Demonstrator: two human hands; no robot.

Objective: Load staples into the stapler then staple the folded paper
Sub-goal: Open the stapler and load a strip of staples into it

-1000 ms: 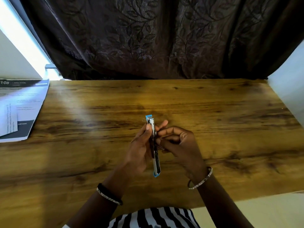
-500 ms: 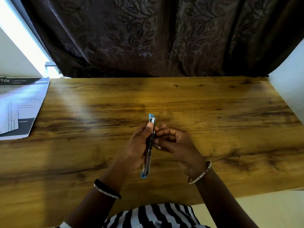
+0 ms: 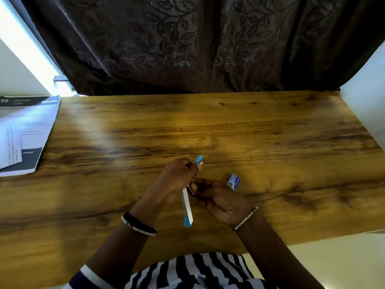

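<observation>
My left hand (image 3: 177,180) grips a slim blue and silver stapler (image 3: 187,207) held lengthwise above the middle of the wooden table (image 3: 270,142). Its blue tip pokes out past my fingers. My right hand (image 3: 216,197) is beside the stapler's middle, with its fingertips pinched on a small strip of staples (image 3: 192,191) against the stapler. A small blue staple box (image 3: 233,181) lies on the table just right of my right hand. The folded white paper (image 3: 10,149) lies on a booklet at the table's left edge.
A booklet with a dark cover (image 3: 31,130) lies at the far left. A loose bent staple (image 3: 183,145) rests on the wood beyond my hands. A dark leaf-patterned curtain (image 3: 187,42) hangs behind the table. White walls flank both sides.
The stapler has tilted, its near end swinging right again. My hands have shifted slightly, and the staple box now shows to the right of my right hand.
</observation>
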